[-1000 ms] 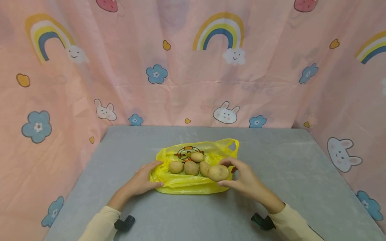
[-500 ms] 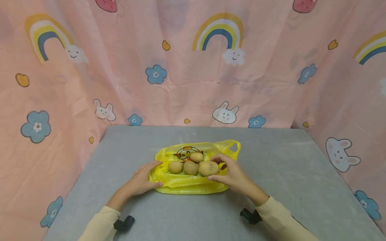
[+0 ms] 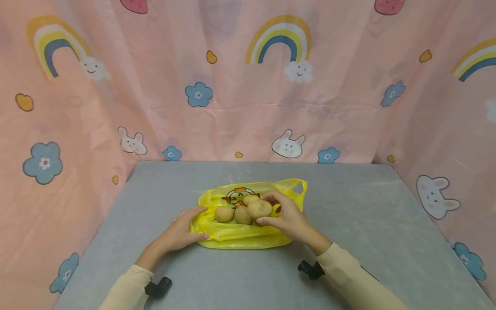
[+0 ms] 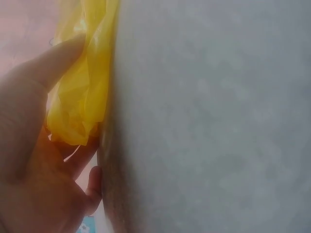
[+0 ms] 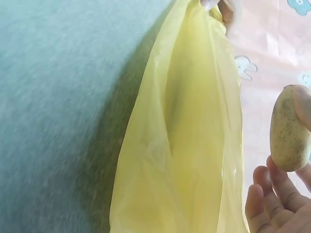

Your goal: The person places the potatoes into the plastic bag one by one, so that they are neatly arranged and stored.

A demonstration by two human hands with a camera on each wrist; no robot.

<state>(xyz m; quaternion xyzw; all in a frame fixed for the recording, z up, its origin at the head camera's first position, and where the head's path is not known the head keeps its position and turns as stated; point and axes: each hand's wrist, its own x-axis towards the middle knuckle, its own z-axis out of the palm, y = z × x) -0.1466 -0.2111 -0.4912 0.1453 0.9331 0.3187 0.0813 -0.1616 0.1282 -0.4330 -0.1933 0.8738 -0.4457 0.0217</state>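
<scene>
A yellow plastic bag (image 3: 240, 241) lies on the grey table in the head view, its left end gripped between the thumb and fingers of my left hand (image 3: 179, 230). That same grip on the bag (image 4: 92, 82) shows in the left wrist view. My right hand (image 3: 288, 217) pinches a potato (image 3: 259, 209) between thumb and fingers, above the bag's right half. This potato (image 5: 289, 131) is seen clear of the bag in the right wrist view. Other potatoes lie on the bag: one at the left (image 3: 224, 214), one in the middle (image 3: 243, 215), one behind (image 3: 251, 199), partly covered.
The grey table (image 3: 348, 206) extends on both sides of the bag. A pink patterned cloth (image 3: 232, 120) hangs behind it and along the sides. A looped bag handle (image 3: 300, 187) sticks out at the back right. Black wrist-worn devices (image 3: 158, 287) sit at both cuffs.
My right hand has carried its potato leftward, over the other potatoes, and a potato seen beside it earlier is now hidden behind it. The left hand keeps its place on the bag.
</scene>
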